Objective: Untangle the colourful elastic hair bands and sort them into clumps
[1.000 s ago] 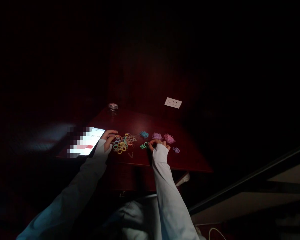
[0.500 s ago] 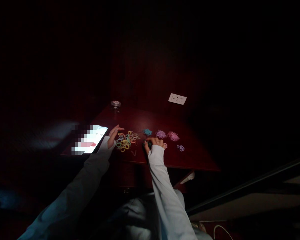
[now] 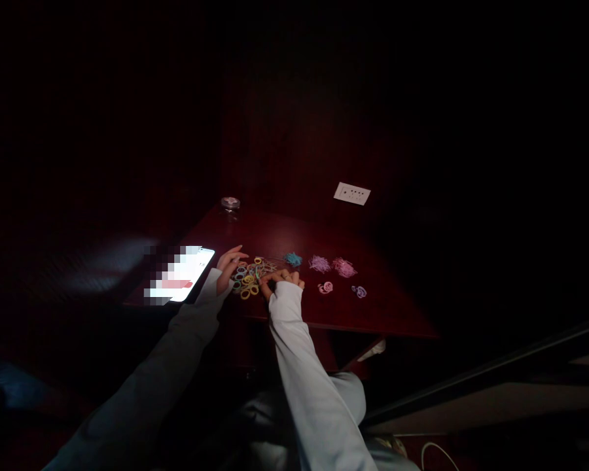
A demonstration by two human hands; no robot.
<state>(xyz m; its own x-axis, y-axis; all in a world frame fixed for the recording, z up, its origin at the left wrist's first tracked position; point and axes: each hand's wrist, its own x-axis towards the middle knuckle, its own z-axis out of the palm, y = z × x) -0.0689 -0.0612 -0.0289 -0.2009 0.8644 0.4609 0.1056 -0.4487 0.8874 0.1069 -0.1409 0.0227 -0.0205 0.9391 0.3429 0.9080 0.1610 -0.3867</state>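
Observation:
My left hand (image 3: 228, 267) is open, its fingers stretched out over the left edge of a mixed heap of coloured rings and thin strands (image 3: 246, 288). Yellow, green and blue rings, like small hair ties, show in the heap. My right hand (image 3: 282, 280) reaches into the heap's right side with bent fingers, thumb and forefinger close together. Whatever is between them is hidden. Beyond it lie piles of thin pieces: blue (image 3: 293, 259), purple (image 3: 320, 263) and pink (image 3: 344, 267). Nearer are some pink rings (image 3: 326, 287) and purple rings (image 3: 358, 292).
A lit phone (image 3: 184, 275) lies at the left of the dark red table (image 3: 373, 314). At the back left corner stands a small clear round container (image 3: 230, 203). A white socket plate (image 3: 352, 193) is on the wall behind. The surroundings are very dark.
My right hand has moved left from beside the pink rings to the mixed heap, uncovering those rings. My left hand stays by the heap. The view has shifted slightly.

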